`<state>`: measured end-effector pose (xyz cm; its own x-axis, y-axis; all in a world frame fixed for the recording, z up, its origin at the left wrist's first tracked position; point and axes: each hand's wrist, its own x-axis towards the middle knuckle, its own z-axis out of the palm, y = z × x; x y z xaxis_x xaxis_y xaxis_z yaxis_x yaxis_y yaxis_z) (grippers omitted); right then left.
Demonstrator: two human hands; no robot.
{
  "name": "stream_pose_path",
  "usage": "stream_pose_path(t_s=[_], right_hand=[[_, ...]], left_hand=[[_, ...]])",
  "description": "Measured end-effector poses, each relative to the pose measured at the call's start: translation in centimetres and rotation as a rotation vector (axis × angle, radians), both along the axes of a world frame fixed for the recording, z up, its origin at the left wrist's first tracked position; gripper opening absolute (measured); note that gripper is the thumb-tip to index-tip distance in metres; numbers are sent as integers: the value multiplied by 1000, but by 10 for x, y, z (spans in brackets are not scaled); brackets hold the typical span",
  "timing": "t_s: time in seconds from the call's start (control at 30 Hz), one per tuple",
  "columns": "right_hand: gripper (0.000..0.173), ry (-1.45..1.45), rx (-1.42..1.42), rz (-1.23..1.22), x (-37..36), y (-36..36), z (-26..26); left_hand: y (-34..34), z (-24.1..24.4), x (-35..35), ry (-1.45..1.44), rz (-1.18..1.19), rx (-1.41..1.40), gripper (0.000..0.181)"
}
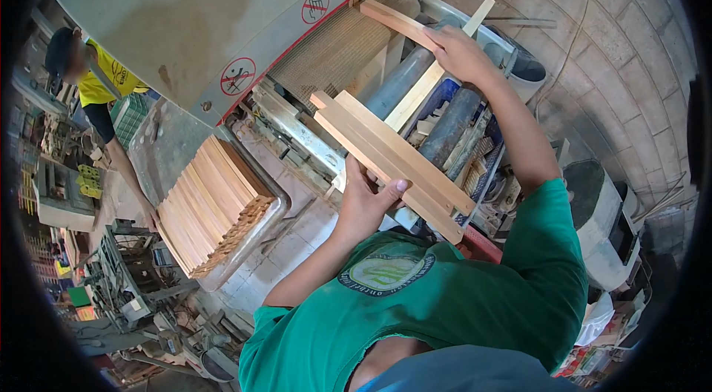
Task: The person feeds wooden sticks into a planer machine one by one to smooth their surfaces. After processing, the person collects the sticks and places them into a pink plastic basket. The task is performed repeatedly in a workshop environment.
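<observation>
My left hand [361, 205] grips a few wooden strips [389, 161] laid side by side, its thumb over the near edge. They slant across the near side of the roller frame, and small holes show at their lower ends. My right hand [463, 55] is closed around one end of another wooden strip [396, 22]. The far end of that strip lies over the textured conveyor belt [334, 52] of a large woodworking machine [167, 19]. Beneath both hands, a pale slat [417, 94] crosses the grey metal rollers [397, 86].
A row of wooden strips [217, 208] rests on a metal-edged table [283, 205] at left. A person in a yellow top [105, 72] reaches a hand [151, 217] to that row. Offcuts fill a blue crate [442, 92] under the rollers. A cable [581, 19] crosses the tiled floor.
</observation>
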<state>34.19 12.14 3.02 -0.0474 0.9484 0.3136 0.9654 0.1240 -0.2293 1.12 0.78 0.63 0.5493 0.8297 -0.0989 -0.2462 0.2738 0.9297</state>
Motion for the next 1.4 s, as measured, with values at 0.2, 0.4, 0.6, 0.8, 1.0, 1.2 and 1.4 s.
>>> stream_pose_path(t_s=[0.2,0.4,0.6,0.8,1.0,1.2,1.4], right_hand=[[50,0,-6,37,-4,30,-5],[50,7,-1,42,-5,52,-10],[50,-48,-37,7,-19,70,-8],[51,-84,-42,-15,-24,88,-10],[49,-163,164,2,-25,86,-17],[41,202,-223,171,-71,2,35],[47,588,-605,235,-101,-86,36]], left_hand=[[0,2,-2,32,-12,-8,71],[0,3,0,21,-1,-13,73],[-1,-6,0,-5,12,-3,75],[0,-5,-1,-9,12,12,75],[1,0,0,1,-17,-11,75],[0,-3,0,7,7,-1,73],[0,-4,1,18,7,71,68]])
